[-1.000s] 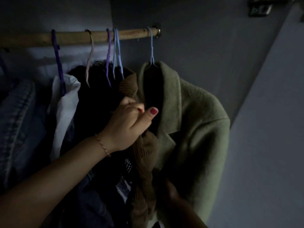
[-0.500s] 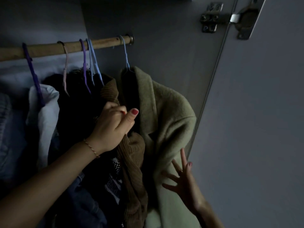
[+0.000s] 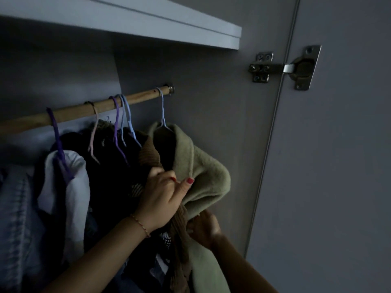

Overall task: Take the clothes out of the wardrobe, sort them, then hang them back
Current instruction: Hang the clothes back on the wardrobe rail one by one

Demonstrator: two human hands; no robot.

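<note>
A wooden rail (image 3: 72, 112) runs across the dim wardrobe with several plastic hangers on it. At its right end hangs an olive green coat (image 3: 203, 170) on a pale blue hanger (image 3: 162, 111). Next to it hangs a brown ribbed knit (image 3: 150, 155). My left hand (image 3: 163, 193) grips the brown knit by its front edge, thumb up against the coat's lapel. Lower down, my right hand (image 3: 204, 228) grips the green coat's folded side from below. Dark clothes (image 3: 110, 166), a white garment (image 3: 69, 187) and a denim piece (image 3: 14, 208) hang further left.
A grey shelf (image 3: 148, 20) juts out above the rail. The wardrobe's side wall (image 3: 211, 102) stands right behind the coat. The open door (image 3: 338, 166) with its metal hinge (image 3: 283, 67) fills the right side.
My right hand, spread open beside the coat half a second ago, has closed on the coat's lower side. The view has tilted up and now shows the shelf. My left hand keeps its hold.
</note>
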